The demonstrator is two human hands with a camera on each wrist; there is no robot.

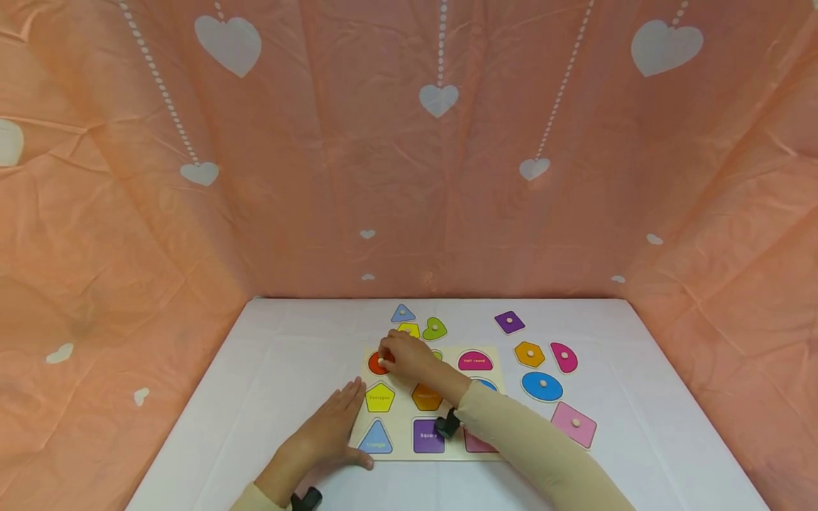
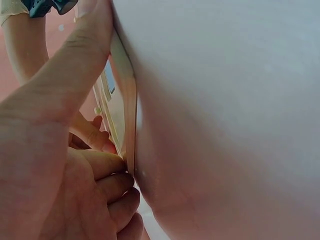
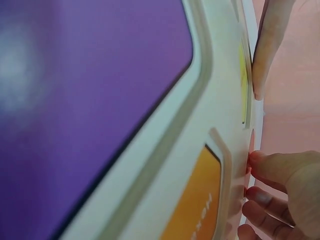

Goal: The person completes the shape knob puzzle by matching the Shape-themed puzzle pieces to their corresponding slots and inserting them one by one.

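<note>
A pale wooden shape puzzle board [image 1: 402, 426] lies on the white table. At its upper left corner, my right hand [image 1: 412, 358] pinches the small knob of a red round puzzle piece [image 1: 373, 364]. My left hand [image 1: 324, 428] rests against the board's left edge, fingers extended and thumb by the near corner. Its fingers [image 2: 112, 185] touch the board's side in the left wrist view. Printed recesses show on the board, among them a yellow pentagon [image 1: 380, 398], blue triangle [image 1: 375, 438] and purple square [image 1: 428, 446]. My right forearm covers part of the board's right side.
Behind the board lie a blue triangle piece [image 1: 402, 310], a partly hidden yellow piece [image 1: 409, 328] and a green heart piece [image 1: 432, 331]. To the right are purple [image 1: 505, 321], orange hexagon [image 1: 525, 360], magenta half-round [image 1: 562, 364], blue oval [image 1: 533, 389] and pink [image 1: 575, 433] pieces.
</note>
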